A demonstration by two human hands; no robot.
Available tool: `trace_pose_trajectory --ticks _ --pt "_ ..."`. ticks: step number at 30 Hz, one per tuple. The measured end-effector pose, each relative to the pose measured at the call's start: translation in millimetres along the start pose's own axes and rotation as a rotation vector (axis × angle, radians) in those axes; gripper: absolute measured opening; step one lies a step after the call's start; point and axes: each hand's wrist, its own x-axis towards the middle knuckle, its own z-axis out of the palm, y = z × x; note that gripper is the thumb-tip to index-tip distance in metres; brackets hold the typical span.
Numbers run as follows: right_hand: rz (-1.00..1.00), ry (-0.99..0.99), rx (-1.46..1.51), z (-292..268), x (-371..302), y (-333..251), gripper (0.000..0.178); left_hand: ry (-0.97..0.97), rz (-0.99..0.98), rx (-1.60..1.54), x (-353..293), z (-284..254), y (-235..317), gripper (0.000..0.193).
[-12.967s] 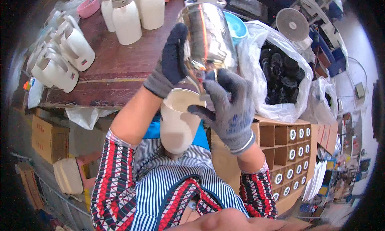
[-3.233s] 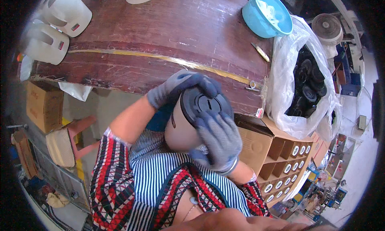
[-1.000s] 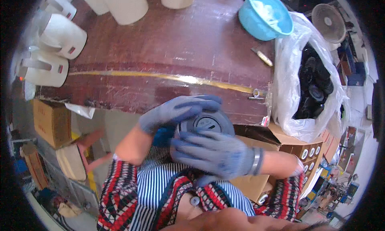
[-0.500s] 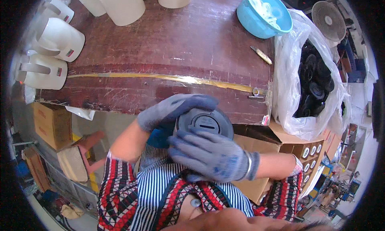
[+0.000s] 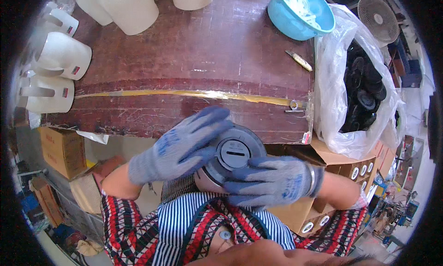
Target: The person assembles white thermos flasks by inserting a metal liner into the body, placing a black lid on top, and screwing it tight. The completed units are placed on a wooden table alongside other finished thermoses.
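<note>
Lying with fingers outstretched, the blue-grey gloved left hand (image 5: 177,147) touches the round black slotted base (image 5: 236,156) of a pale vessel (image 5: 206,181) just beside a dark-red wooden table (image 5: 184,58). The blue-grey gloved right hand (image 5: 273,180) covers the opposite rim; its grip cannot be told.

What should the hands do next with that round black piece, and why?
Perhaps curl the left hand around the round black piece to steady it: that hand's fingers look nearly straight along its left side, while the right hand covers its lower right edge.
</note>
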Motion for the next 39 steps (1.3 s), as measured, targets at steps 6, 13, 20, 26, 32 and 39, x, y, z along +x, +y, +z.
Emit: trace_pose_trajectory --ticks 6,13,20,26,32,39 --pt "0.002 0.07 0.11 19.7 9.2 3.2 0.062 -0.01 -0.004 -0.13 1.7 23.0 3.5 0.066" --pt "0.159 0.233 0.385 4.8 49.0 2.1 0.071 -0.3 -0.198 -0.965 37.5 21.5 -60.9 0.063" --pt "1.156 0.291 -0.259 79.5 -109.1 53.8 0.093 -0.084 -0.248 -1.75 29.7 89.0 -65.6 0.079" --pt "0.943 0.266 -0.663 152.8 -88.4 0.7 0.05 0.018 -0.268 -1.765 13.9 93.7 -71.3 0.081" --pt "1.041 1.274 0.215 66.5 -45.1 -36.5 0.037 -0.027 -0.141 -1.709 9.6 91.7 -52.9 0.082" --pt "0.751 0.286 0.065 -48.5 39.6 -84.0 0.032 0.003 -0.111 -1.471 1.6 94.2 -4.3 0.059"
